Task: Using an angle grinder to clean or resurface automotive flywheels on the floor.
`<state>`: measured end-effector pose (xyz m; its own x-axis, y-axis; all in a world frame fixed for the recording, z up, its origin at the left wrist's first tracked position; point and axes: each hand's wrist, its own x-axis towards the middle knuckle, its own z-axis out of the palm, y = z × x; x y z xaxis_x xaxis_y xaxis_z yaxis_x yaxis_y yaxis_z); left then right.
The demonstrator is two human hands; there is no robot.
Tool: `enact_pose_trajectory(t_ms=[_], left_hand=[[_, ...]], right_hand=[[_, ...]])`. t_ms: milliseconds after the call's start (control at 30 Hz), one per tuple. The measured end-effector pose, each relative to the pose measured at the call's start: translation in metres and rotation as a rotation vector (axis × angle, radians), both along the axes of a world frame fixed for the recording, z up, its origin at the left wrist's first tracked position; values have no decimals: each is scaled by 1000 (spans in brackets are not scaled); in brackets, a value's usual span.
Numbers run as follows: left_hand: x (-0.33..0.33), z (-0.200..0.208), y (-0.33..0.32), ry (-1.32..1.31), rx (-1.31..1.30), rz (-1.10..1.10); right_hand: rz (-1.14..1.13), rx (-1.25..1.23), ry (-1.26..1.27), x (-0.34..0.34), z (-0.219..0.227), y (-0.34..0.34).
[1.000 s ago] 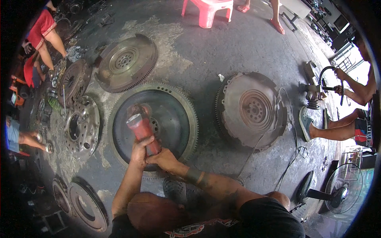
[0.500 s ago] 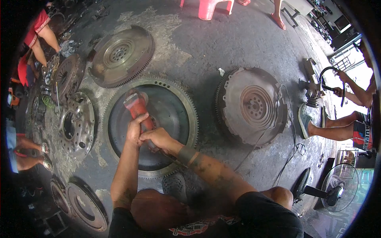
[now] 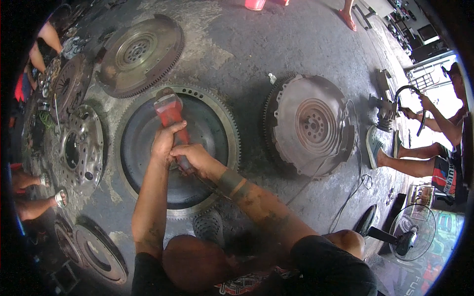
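Note:
A red angle grinder is gripped in both of my hands, its head pointing away from me. My left hand wraps its body behind the head. My right hand closes round the rear part, its fingers touching the left hand. Under the tool lies a large toothed flywheel, flat on the floor with a dark recessed face. The grinder's head is over the far edge of that recess, close to the rim holes. Blur and the angle hide whether its disc touches the metal.
A second flywheel lies to the right, a cable crossing it. Another flywheel is far left; a clutch cover lies left. Rings rest near left. A person sits at right beside a fan.
Both hands have carried the grinder away from me, toward the flywheel's far rim. The whole view has shifted a little. At right, the person's hands have moved slightly along a black hose.

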<state>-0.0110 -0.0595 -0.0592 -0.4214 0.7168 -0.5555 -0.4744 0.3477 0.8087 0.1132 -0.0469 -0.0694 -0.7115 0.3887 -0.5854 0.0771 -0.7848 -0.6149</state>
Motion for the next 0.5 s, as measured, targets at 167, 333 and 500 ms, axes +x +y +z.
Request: enact_pose_trajectory(t_ms=[167, 333, 500], left_hand=[[2, 5, 13, 37, -64, -110], [7, 19, 22, 59, -106, -174], [-9, 14, 22, -91, -165, -255]], right_hand=[[-76, -72, 69, 6, -2, 3], [-116, -159, 142, 7, 7, 5], [-135, -154, 173, 0, 10, 0]])
